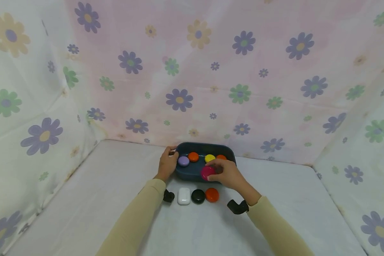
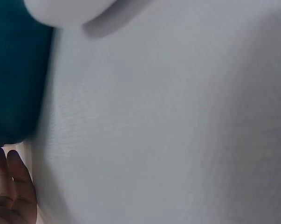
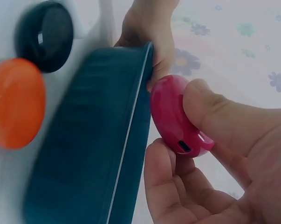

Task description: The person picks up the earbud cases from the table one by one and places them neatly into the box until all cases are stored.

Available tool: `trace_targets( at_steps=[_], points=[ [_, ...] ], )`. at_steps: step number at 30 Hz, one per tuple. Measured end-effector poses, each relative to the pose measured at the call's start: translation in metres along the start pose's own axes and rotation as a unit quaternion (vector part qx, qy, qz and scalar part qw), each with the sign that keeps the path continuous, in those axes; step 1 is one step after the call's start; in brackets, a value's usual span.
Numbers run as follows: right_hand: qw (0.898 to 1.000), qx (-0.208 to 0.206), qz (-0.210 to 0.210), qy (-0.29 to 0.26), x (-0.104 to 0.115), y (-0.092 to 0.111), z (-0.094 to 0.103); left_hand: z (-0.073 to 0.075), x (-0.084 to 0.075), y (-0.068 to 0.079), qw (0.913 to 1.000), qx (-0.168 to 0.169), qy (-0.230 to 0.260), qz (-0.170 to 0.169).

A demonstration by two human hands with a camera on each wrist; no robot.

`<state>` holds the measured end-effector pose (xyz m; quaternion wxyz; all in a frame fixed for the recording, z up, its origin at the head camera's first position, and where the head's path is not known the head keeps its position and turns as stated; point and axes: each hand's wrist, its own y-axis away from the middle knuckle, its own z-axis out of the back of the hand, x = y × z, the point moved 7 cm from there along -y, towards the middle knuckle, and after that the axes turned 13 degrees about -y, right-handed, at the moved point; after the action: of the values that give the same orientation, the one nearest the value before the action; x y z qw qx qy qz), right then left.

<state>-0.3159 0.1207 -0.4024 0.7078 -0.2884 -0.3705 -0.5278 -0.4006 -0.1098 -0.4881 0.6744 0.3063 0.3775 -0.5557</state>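
Note:
My right hand (image 1: pixel 225 174) pinches a glossy pink earbud case (image 3: pixel 170 112) between thumb and fingers, over the near side of a dark teal tray (image 1: pixel 192 176). The pink case's port slot faces down in the right wrist view. My left hand (image 1: pixel 168 163) holds the tray's left end at the rim; in the left wrist view its fingers (image 2: pixel 21 175) touch the outer wall. Inside the tray lie a lilac case (image 1: pixel 184 161), an orange case (image 1: pixel 193 156), a yellow case (image 1: pixel 209 158) and, partly behind my right hand, another orange case (image 1: pixel 222 157).
In front of the tray, a white case (image 1: pixel 184 196), a black case (image 1: pixel 198 196) and an orange case (image 1: pixel 212 195) form a row on the white table (image 1: pixel 275 220). Flowered cloth walls (image 1: pixel 211 78) stand behind the tray and at both sides.

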Motion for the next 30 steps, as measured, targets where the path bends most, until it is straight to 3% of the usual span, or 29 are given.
trace_targets(
  at_steps=[10, 17, 23, 30],
  points=[
    [0.999, 0.036, -0.011, 0.002, -0.015, 0.024, 0.012, 0.002, -0.001, -0.001, 0.9999, -0.011, 0.007, -0.002],
    [0.998, 0.051, -0.048, 0.002, -0.038, 0.038, 0.016, 0.0, 0.001, -0.001, 1.0, -0.005, 0.003, 0.004],
    [0.995, 0.082, -0.048, 0.012, -0.051, 0.04, 0.013, 0.0, 0.001, -0.001, 1.0, -0.002, 0.002, 0.006],
    [0.994, 0.078, -0.078, 0.028, -0.068, 0.04, 0.009, -0.001, 0.001, -0.001, 1.0, 0.007, 0.004, 0.006]
  ],
)
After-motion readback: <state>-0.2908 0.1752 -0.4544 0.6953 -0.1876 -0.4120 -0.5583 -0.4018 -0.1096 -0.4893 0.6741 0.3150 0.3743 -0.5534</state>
